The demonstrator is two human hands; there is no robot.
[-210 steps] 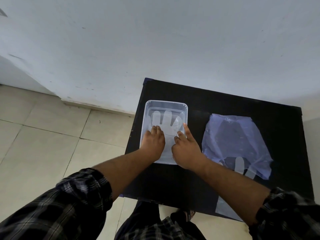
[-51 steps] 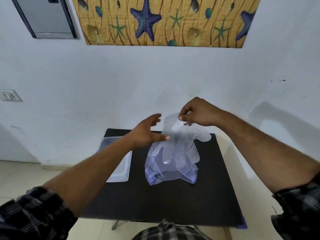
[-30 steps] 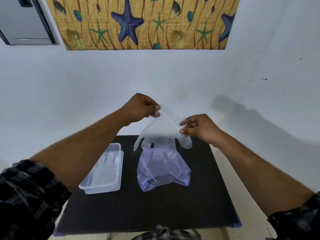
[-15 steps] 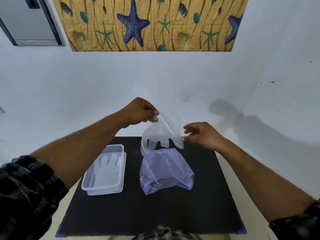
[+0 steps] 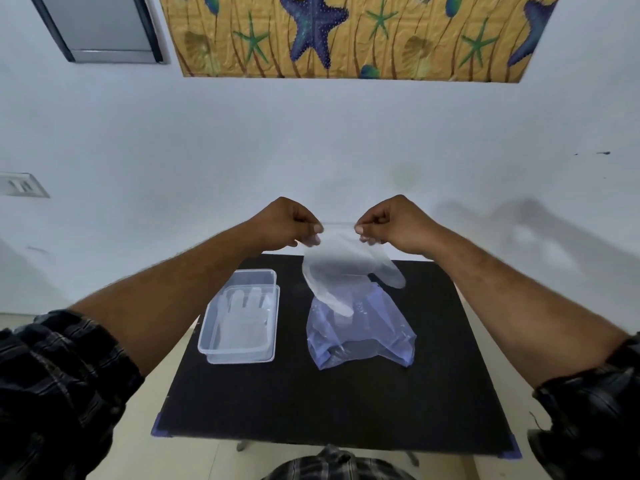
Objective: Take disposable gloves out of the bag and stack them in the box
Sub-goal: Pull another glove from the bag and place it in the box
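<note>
A clear disposable glove [image 5: 341,268] hangs in the air by its cuff, fingers pointing down. My left hand [image 5: 289,223] pinches the cuff's left corner and my right hand [image 5: 393,221] pinches the right corner. Directly below it, the bluish plastic bag [image 5: 363,332] lies on the black table [image 5: 332,403], rumpled, with more gloves faintly showing inside. To the bag's left stands the clear plastic box [image 5: 242,315]; a glove [image 5: 244,317] lies flat in it, fingers toward the wall.
The table stands against a white wall with a starfish picture [image 5: 346,32] high up. Tiled floor lies to the left of the table. Bare tabletop spreads in front of the box and bag.
My right hand has closed on the cuff's right corner and risen level with the left. The glove is now stretched flat between both hands.
</note>
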